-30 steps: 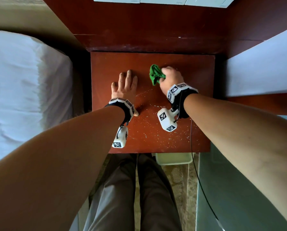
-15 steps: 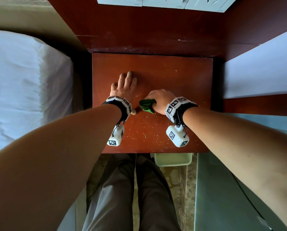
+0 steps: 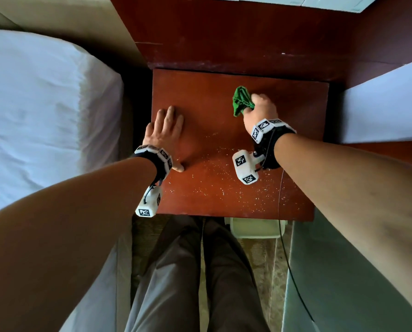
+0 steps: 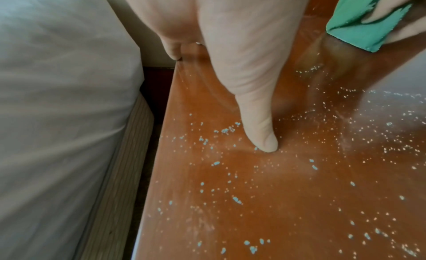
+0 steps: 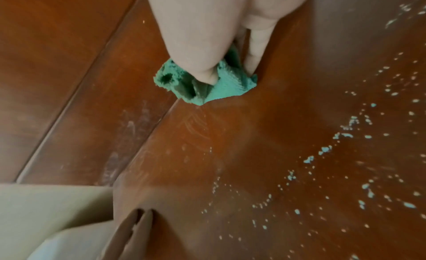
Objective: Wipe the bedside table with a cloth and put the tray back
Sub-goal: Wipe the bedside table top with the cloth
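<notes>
On tabletop (image 3: 224, 97), crumbs (image 3: 214, 185); left hand (image 3: 164, 133) flat, right hand (image 3: 260, 109) grips cloth (image 3: 240, 100).

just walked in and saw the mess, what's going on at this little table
A person is wiping the bedside table. The right hand grips a bunched green cloth on the far part of the top, while the left hand lies flat near the left edge. Pale crumbs are scattered over the near half. A pale tray shows on the floor below the table's front edge.
</notes>
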Demonstrator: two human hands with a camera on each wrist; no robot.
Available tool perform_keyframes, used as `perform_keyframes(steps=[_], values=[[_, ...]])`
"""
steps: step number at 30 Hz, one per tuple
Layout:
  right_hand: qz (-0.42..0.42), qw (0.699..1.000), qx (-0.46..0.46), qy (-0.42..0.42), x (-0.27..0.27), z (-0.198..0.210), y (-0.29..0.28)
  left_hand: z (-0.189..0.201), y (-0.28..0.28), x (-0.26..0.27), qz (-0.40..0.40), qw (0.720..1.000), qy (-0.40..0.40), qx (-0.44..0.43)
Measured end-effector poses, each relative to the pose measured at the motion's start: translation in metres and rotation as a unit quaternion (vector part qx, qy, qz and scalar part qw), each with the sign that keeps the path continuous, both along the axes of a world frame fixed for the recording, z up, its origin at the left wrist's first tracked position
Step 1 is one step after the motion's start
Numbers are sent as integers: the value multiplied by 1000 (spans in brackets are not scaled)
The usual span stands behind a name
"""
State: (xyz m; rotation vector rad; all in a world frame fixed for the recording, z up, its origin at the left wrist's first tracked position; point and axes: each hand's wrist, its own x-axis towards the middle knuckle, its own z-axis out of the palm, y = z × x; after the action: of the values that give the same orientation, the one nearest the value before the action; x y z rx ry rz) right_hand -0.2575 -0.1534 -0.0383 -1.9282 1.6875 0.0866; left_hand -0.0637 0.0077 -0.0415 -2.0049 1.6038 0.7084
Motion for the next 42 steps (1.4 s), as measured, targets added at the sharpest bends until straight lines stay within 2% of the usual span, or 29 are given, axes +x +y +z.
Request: perform_keyframes(steps=[5,10,15,17,19,21,24,27,32,35,39,41,42], values=[[128,991,15,-27,14,-1,28,-1,-1,1,4,1000,-2,6],[239,966,66,-78,9,1,65,-3,-2,2,7,1000,-7,4],[334,931,147,-5,-3,2,81,-2,-2,1,4,1000,-1,6],[304,937,171,-5,-5,5,80,-1,-2,1,3,1000,-4,5],[219,960,169,-36,-5,9,73,-1,-2,0,1,1000,-8,10],[138,982,116,-62,-4,14,62,-2,-3,0,5,1000,-11,15],[53,997,15,-59,1,12,44,-4,-3,-1,6,1000,-13,14],[9,999,1,-35,5,8,42,-5,-2,-1,8,1000,-15,7],[93,994,50,-23,9,8,68,-3,-2,-1,7,1000,-14,10],[179,978,108,-24,7,11,90,-2,-1,0,7,1000,-12,12],[281,951,127,-2,4,7,113,-1,-1,-1,5,1000,-12,2],[298,943,144,31,4,6,115,-2,-1,-1,8,1000,-9,0],[280,947,155,31,5,7,114,-2,-1,-1,9,1000,-7,0]])
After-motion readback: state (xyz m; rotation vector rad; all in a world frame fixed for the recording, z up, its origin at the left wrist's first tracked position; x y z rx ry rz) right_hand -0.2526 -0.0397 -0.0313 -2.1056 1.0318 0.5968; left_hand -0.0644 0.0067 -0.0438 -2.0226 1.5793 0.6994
